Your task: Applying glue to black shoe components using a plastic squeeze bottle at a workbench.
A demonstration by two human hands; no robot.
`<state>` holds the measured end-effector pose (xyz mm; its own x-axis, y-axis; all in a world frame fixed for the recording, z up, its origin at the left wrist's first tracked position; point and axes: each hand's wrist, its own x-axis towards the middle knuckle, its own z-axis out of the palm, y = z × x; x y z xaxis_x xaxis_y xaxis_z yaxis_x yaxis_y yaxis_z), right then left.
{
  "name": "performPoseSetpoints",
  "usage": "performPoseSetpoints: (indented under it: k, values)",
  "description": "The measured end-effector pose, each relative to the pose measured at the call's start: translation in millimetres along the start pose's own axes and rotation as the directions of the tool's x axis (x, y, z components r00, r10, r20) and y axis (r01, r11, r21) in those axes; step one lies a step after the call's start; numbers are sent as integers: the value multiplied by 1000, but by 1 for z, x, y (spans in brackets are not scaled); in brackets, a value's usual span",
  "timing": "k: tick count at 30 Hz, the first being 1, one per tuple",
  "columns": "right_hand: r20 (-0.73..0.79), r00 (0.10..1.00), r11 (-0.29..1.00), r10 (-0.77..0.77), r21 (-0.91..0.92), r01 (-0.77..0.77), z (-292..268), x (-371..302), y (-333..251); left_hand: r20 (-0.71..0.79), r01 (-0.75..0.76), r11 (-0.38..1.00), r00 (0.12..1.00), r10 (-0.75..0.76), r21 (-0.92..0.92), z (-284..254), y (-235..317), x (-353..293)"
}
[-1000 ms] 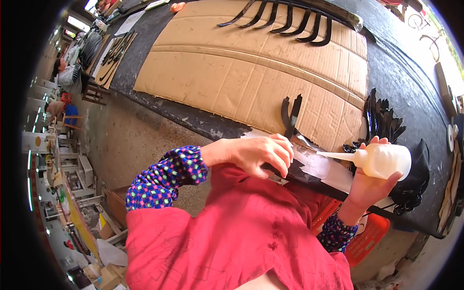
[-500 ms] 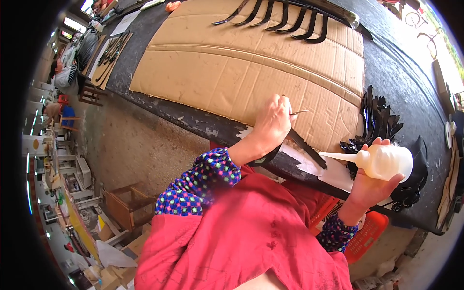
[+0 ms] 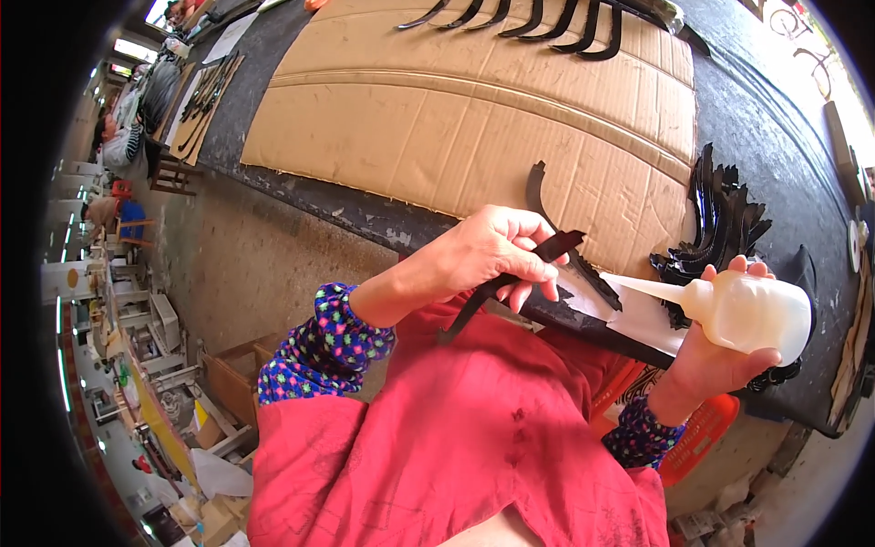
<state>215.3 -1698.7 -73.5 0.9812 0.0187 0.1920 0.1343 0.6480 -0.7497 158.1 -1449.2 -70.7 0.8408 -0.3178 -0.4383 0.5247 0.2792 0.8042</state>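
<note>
In my left hand (image 3: 497, 253), a curved black strip (image 3: 469, 308) with a jagged end is pinched between thumb and fingers. It hangs over my red apron, in front of the table edge. My right hand (image 3: 715, 351) is wrapped around a translucent white squeeze bottle (image 3: 761, 314), tipped sideways with its long nozzle pointing left. Close to the nozzle tip, a second black piece (image 3: 588, 273) with a notched edge lies across the cardboard's border and some white paper (image 3: 647, 335). Beyond the bottle lies a pile of black jagged strips (image 3: 720, 223).
A large cardboard sheet (image 3: 392, 137) covers much of the dark table. Several curved black pieces (image 3: 547, 20) are lined up along its far edge. More thin black pieces (image 3: 205, 100) lie at the far left. A red plastic basket (image 3: 702, 438) is below the table on the right.
My left hand has drawn back toward me with its strip, leaving the other black piece in full view on the table. The bottle has shifted slightly right and nearer to me.
</note>
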Motion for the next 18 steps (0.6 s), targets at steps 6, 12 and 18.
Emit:
performPoseSetpoints:
  k: [6,12,18]
  values:
    - [-19,999,972,-38,-231,32,13,-4,0,31,175,984,984,-175,-7,6,8,-10]
    - [8,1000,958,17,-286,-14,10,-9,1,60,246,969,967,-247,33,2,8,-11]
    - [101,993,971,62,-236,-37,2,-10,3,95,255,964,960,-262,82,1,12,-11]
